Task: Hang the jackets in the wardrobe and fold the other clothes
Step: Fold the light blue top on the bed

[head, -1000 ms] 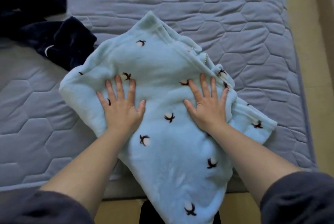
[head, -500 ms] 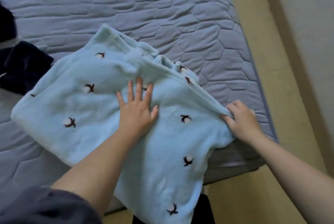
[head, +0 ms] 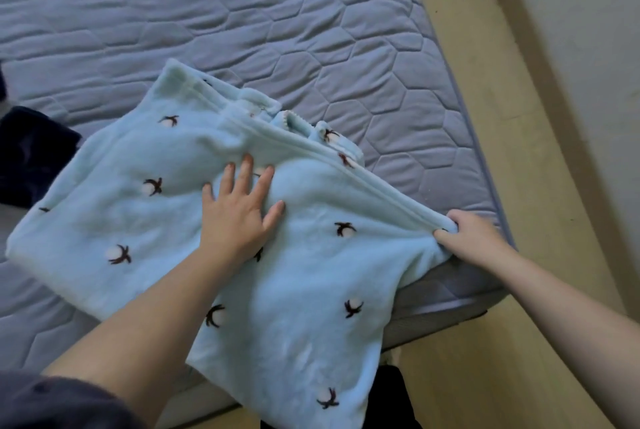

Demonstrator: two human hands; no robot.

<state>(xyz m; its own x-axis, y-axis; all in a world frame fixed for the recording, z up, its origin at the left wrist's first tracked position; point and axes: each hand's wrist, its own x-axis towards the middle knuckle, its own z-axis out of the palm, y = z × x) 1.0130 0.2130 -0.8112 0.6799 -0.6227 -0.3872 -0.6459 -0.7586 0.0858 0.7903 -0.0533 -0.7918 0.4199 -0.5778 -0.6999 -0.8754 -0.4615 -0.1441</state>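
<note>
Fleece garment (head: 311, 290), pale blue, plush, scattered with small white tufts on dark brown sprigs. A stitched edge band (head: 381, 191) runs diagonally from upper left to the right side. Partly folded, it lies on the near right corner of the bed (head: 242, 12), a grey-blue quilted mattress, and its lower end hangs over the bed's edge toward the bottom of the frame, above the yellowish floor (head: 485, 376).

Change from a second ago: both hands then lay flat on the cloth, side by side. The right hand has since gone out to the garment's right-hand corner, and the band is now drawn into a straight line. In the last half second little has altered.

Left hand (head: 239, 217): wide, fingers (head: 246, 172) spread and straight, palm pressing the middle of the garment down onto the bed.

Right hand (head: 474, 238): fingers curled, pinching the end of the band at the mattress edge, right of centre.

Other items: dark clothing (head: 31, 154) on the bed at the left edge, just beside the garment; dark sleeve (head: 52, 401) at lower left.
</note>
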